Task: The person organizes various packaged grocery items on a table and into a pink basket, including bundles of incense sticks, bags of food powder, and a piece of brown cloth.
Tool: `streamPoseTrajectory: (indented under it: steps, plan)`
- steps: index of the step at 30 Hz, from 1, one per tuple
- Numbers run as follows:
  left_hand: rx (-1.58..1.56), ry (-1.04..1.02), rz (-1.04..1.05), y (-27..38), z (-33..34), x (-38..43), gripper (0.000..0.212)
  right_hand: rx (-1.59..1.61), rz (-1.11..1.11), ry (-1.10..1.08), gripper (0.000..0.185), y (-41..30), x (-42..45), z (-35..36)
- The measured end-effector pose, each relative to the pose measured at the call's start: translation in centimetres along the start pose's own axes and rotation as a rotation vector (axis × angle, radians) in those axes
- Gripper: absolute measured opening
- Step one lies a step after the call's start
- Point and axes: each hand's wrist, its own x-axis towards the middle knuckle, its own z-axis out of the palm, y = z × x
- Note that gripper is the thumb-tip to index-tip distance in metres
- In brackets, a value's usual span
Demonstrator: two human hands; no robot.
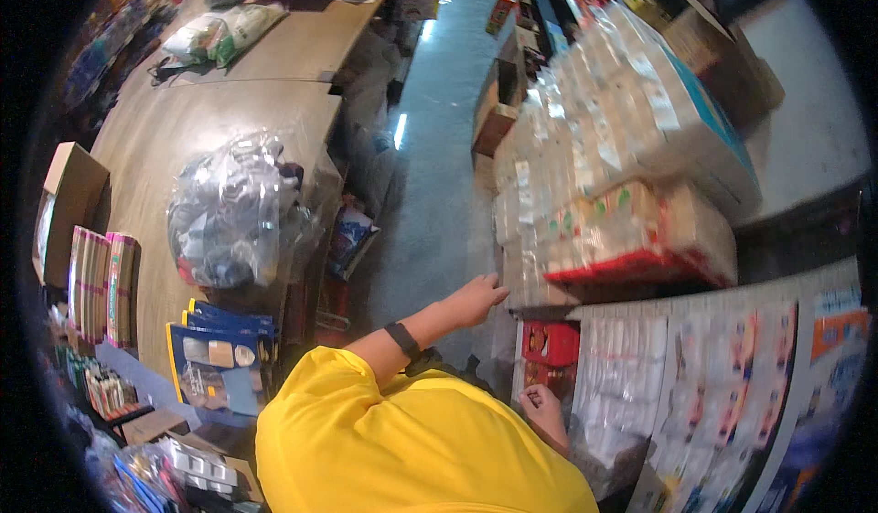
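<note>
My left hand (483,300), with a black band on its wrist, reaches out over the aisle with its fingers extended. It holds nothing that I can see. Its fingertips are close to a large stack of plastic-wrapped packs (576,122); whether they touch is unclear. Lower down, my right hand (545,413) hangs loosely curled beside a shelf of goods. Red packages (551,343) are just above it, and clear-wrapped white packs (621,362) lie to its right. Whether anything small is inside the curled fingers cannot be made out.
A wooden table (151,136) on the left bears a clear plastic bag of grey items (233,211), blue packages (223,362) and a cardboard box (72,204). Between table and stack runs a grey floor aisle (429,191). An open carton (497,105) stands along its right side.
</note>
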Motion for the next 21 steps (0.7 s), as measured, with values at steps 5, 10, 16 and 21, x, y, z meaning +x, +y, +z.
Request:
streamPoseTrajectory:
  steps: [5, 10, 16, 21]
  plan:
    - [-0.076, 0.184, -0.213, -5.7, -8.9, 6.2, 0.024, -0.143, -0.12, -0.131, 0.021, -5.4, 15.5, -3.8]
    - [0.183, 0.525, -0.508, -15.6, -16.1, 7.5, 0.02, -0.305, -0.399, -0.323, 0.024, -13.4, 34.6, -3.4]
    - [0.456, 0.933, -0.797, -20.4, -25.7, 10.3, 0.019, -0.386, -0.521, -0.623, 0.028, -27.2, 55.1, -4.5]
    - [0.639, 1.086, -0.91, -22.1, -33.6, 12.7, 0.024, -0.534, -0.762, -0.649, 0.028, -42.2, 66.7, -4.2]
